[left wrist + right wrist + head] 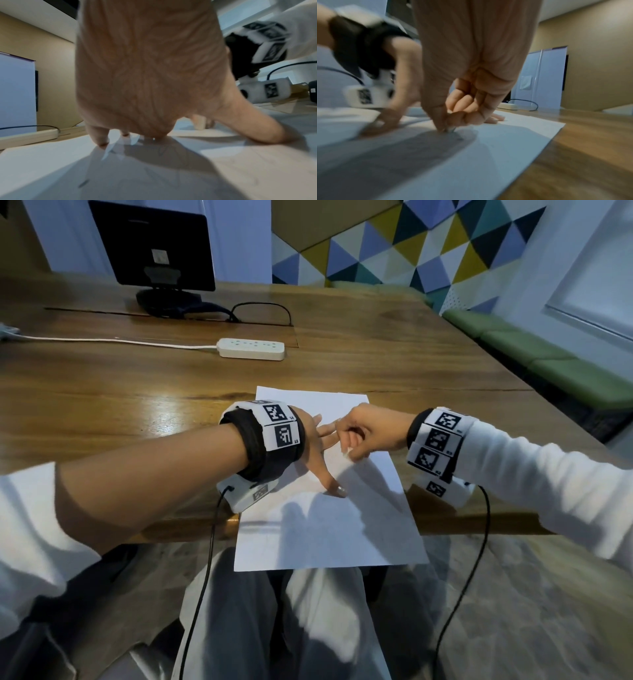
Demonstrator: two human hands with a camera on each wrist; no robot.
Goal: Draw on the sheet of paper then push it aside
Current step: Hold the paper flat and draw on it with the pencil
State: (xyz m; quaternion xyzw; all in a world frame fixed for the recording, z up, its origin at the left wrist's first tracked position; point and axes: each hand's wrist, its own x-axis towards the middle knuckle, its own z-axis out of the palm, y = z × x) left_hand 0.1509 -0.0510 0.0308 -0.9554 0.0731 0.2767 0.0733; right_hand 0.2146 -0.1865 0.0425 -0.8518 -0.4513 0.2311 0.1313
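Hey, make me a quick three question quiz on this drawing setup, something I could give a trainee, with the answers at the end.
1. True or false: the left hand lies with spread fingers on the sheet of paper.
2. Multiple choice: the near end of the sheet is (a) folded under, (b) hanging past the wooden table edge over the person's lap, (c) tucked beneath the power strip.
3. Fill in: the right hand pinches a small drawing tool, seen in the right wrist view with its tip on the ____.

Key: 1 true; 2 b; 3 paper. The tool is too blurred to say whether it is a pencil or a pen.
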